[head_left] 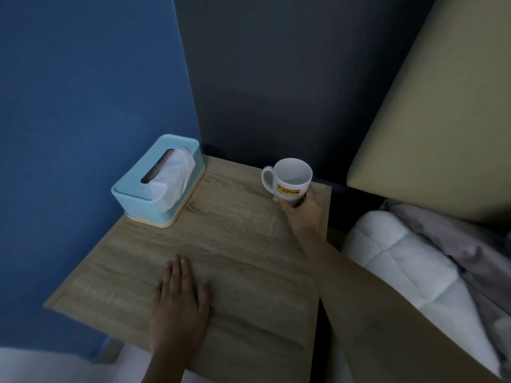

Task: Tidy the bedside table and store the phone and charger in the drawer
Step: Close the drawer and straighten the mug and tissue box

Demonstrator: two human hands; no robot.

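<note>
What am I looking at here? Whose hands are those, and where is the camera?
There is no robot here, just a person. The camera sits on their head and looks down, so you see their own two hands. Below is a wooden bedside table. The left hand lies flat on the wood and holds nothing. The right hand is wrapped around a white mug near the table's back right corner. A blue tissue box stands at the back left, against the blue wall. The bed, with a white pillow, is on the right.

bedside table [235, 244] | light wood-grain top | against dark wall, beside bed
</note>
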